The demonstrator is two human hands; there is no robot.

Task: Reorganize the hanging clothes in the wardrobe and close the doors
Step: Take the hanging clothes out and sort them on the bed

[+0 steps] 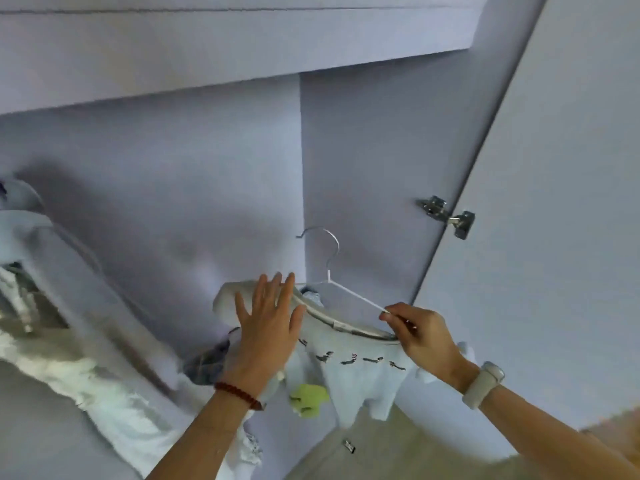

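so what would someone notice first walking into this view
Probably the white wire hanger held up at the centre with a pale t-shirt on it, its hook on no rail. The right hand pinches the hanger's arm, while the left hand lies flat on the shirt's shoulder. Further right, a metal hinge shines on the open wardrobe door.

White wire hanger (332,271) carries a pale printed shirt (360,368); its hook hangs free.

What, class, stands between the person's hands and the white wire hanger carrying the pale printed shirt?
Nothing visible. The right hand already pinches the white wire hanger at its arm, and the left hand lies flat on the pale printed shirt.
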